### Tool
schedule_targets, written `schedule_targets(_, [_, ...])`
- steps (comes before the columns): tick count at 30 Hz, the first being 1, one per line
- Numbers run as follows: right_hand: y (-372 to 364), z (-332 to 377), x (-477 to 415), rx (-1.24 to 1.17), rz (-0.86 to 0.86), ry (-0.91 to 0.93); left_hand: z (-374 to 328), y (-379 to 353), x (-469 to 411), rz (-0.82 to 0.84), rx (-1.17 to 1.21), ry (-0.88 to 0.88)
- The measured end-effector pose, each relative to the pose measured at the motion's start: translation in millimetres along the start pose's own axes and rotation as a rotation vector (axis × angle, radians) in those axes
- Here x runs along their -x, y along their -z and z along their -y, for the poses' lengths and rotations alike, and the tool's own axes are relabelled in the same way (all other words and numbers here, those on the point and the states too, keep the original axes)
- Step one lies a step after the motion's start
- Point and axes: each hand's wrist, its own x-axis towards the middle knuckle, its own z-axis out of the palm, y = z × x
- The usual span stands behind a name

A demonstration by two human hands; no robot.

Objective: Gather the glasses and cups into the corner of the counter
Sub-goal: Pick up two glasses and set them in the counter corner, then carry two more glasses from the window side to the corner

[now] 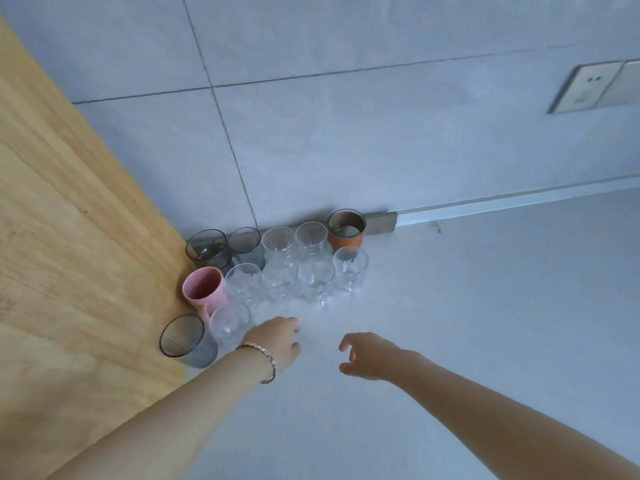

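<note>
On my far left I see the wooden panel (69, 237) that walls in the corner, and hard against its foot stands a smoky grey glass (185, 341), nearest to me of the whole group. Just behind it is the pink mug (204, 289), also against the wood, and behind that a dark smoked tumbler (209, 249) tucked right into the corner where the wood meets the tiled wall (346, 133). Beside the grey glass a clear glass (229, 325) sits just in front of the pink mug. My left hand (277, 344), a bracelet (259, 362) on its wrist, hovers just right of that clear glass with fingers loosely curled and nothing in its grasp; I cannot tell whether it touches the glass. Further back, a ribbed grey glass (245, 245) and two clear glasses (278, 242) (311, 237) line the wall, with a second row of clear glasses (243, 282) (316, 278) packed close in front of them. At the right end of the back row stands the orange cup (346, 230), and a clear glass (350, 268) just before it closes the front row. My right hand (367, 355) hangs over bare white counter (485, 323), well apart from the cups, fingers spread and bent, holding nothing. High on the wall at far right is a socket plate (585, 88).
</note>
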Motion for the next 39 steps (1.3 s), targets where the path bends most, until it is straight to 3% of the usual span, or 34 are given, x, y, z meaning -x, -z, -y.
schedule_targets(2, [16.0,-46.8,23.2,-0.005,-0.011,-0.069,-51.6,-4.2,-8.6,0.215,0.014,-0.02])
schedule_targets(4, [31.7,-98.7,52.0,-0.014,-0.031,-0.145,-110.5,-10.2,-16.1,0.291,-0.045,-0.085])
schedule_targets(18, [89.0,-500.8,373.9,-0.148,-0.342,-0.665,-583.3,-84.9,25.6,0.179,-0.258,-0.594])
schedule_targets(34, [58.4,-768.7,531.8,-0.557,-0.592,-1.168,-945.2,-189.3,26.6,0.285,-0.509,-1.06])
schedule_targets(39, [43.3,-821.2,564.6,-0.638,-0.632,-1.312,-1017.6,-221.0,30.5,0.359,-0.588,-1.156])
